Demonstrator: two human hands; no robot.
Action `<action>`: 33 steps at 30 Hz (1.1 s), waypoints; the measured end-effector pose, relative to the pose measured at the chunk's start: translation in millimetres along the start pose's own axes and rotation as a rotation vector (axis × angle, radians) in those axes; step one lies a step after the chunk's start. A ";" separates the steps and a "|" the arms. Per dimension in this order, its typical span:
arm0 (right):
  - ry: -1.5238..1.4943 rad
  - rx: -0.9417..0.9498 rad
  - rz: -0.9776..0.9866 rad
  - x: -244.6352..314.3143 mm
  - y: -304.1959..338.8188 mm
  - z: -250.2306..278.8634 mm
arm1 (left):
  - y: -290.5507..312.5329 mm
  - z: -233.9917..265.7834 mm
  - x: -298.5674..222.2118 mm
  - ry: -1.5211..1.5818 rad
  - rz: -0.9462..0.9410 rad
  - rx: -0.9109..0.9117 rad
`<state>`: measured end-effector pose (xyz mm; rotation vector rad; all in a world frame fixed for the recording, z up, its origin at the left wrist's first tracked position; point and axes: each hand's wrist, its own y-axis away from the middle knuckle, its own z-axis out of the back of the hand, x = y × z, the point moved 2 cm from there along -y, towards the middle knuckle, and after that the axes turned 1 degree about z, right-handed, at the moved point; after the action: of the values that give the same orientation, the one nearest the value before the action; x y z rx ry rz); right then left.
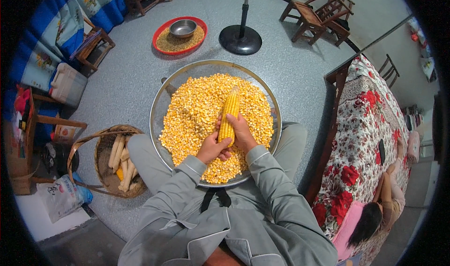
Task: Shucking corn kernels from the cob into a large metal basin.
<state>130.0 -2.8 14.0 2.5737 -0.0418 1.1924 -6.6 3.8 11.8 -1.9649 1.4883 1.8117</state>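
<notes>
A yellow corn cob (229,111), its kernels still on, is held upright-slanting between both my hands. My left hand (213,147) wraps the lower end with the thumb along its side. Higher up, my right hand (241,132) grips the cob's right side, thumb on the kernels. Beneath them a wide round mesh sieve (156,107) rests across my lap, heaped with loose corn kernels (192,109). The undersides of my fingers are partly hidden by the cob.
A wicker basket (101,156) of stripped cobs (124,160) stands at my left. Beyond the sieve are a red tray (155,39) of grain with a metal bowl (183,28) and a black stand base (240,40). A person (368,221) lies on the flowered bed (349,144) at right.
</notes>
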 end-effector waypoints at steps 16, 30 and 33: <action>-0.052 -0.037 -0.030 -1.2 -3.1 3.6 | 2.6 1.2 -5.4 0.143 0.017 0.071; -0.081 -0.027 -0.052 2.7 -1.9 4.2 | -0.8 2.8 -2.2 0.207 -0.018 0.087; -0.097 -0.035 -0.058 1.3 -1.2 3.2 | 0.1 5.3 -0.1 0.154 -0.022 0.110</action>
<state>133.4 -2.4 12.6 2.5820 -0.0095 1.0365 -10.5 7.1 10.4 -2.0995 1.5648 1.5654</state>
